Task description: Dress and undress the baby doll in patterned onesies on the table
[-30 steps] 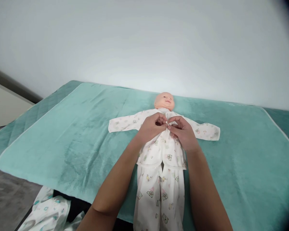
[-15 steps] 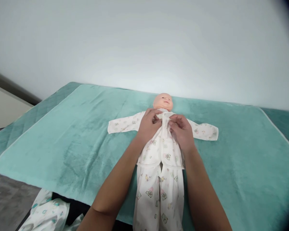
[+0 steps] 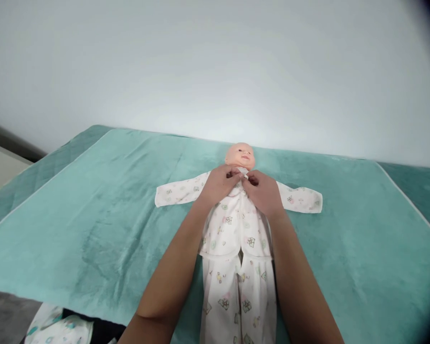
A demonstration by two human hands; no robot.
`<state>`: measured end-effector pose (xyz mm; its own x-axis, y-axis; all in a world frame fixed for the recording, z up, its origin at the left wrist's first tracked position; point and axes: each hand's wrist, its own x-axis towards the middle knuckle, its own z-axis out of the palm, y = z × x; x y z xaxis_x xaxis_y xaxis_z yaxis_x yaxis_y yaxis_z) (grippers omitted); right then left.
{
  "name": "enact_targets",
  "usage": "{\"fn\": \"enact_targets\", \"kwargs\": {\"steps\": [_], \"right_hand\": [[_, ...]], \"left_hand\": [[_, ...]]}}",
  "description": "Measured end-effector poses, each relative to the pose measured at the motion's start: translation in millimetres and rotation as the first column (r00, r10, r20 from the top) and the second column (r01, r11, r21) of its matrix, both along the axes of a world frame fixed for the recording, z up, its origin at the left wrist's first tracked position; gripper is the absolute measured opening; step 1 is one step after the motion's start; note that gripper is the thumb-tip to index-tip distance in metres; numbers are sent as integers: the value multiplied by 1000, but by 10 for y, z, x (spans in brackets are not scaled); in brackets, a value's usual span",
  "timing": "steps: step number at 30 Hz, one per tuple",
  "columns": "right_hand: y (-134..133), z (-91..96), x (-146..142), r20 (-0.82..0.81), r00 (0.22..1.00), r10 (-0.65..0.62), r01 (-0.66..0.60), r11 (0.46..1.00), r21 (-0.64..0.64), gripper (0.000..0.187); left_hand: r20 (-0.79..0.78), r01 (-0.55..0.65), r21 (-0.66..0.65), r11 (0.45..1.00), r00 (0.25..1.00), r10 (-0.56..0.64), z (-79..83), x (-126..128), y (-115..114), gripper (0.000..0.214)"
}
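Nearest me, at the lower left, lies one white cloth (image 3: 62, 330) printed with teal motifs, crumpled against black fabric (image 3: 107, 329); a patch of grey floor (image 3: 5, 310) shows beside it. My two bare forearms reach inward from the lower edge. Between them lies one pair of white trousers (image 3: 220, 298), its two straight legs running out of view below, the soft fabric printed with small animals. Above it is one matching jacket (image 3: 229, 234), its hem overlapping the trousers, its two long sleeves stretched out to either side (the one on the right is the more rumpled). My left hand (image 3: 220, 185) and right hand (image 3: 263, 191) meet at the jacket's front, just below the collar. The thumb and forefinger of each are drawn together, pinching the jacket's edges; one small white spot shows between them, too tiny to identify. The jacket is on one doll (image 3: 240, 155), face up, its smooth, round, bald head just beyond my fingers. Beneath everything spreads one plush teal cover (image 3: 111, 215), faintly creased and edged with pale piping, over a darker quilted layer (image 3: 69, 149). Farthest stand one pale panel (image 3: 3, 167), left, and one plain, matte wall (image 3: 215, 67).
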<state>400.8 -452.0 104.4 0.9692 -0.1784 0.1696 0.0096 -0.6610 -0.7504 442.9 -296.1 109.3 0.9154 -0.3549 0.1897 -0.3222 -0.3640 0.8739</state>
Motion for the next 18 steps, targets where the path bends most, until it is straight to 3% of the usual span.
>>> {"fn": "enact_targets", "kwargs": {"steps": [2, 5, 7, 11, 14, 18], "right_hand": [[-5, -21, 3, 35, 999, -40, 35, 991, 130, 19], [1, -40, -1, 87, 986, -140, 101, 931, 352, 19], [16, -39, -8, 118, 975, -188, 121, 895, 429, 20], [26, -43, -22, 165, 969, -184, 78, 861, 502, 20], [-1, -60, -26, 169, 975, -147, 33, 841, 541, 18], [-38, -64, -30, 151, 978, -146, 46, 851, 523, 15]], "left_hand": [[-51, -8, -47, 999, 999, 6, 12, -10, -8, 18], [-128, -61, -146, 987, 991, 42, 28, -24, -53, 16], [-184, -84, -229, 970, 982, 42, 43, -35, -90, 16], [-245, -63, -350, 935, 969, -26, 58, -46, -146, 18], [-248, -75, -361, 929, 969, -18, 46, -35, -174, 16], [-241, -60, -346, 936, 970, -27, 35, -18, -203, 14]]}}
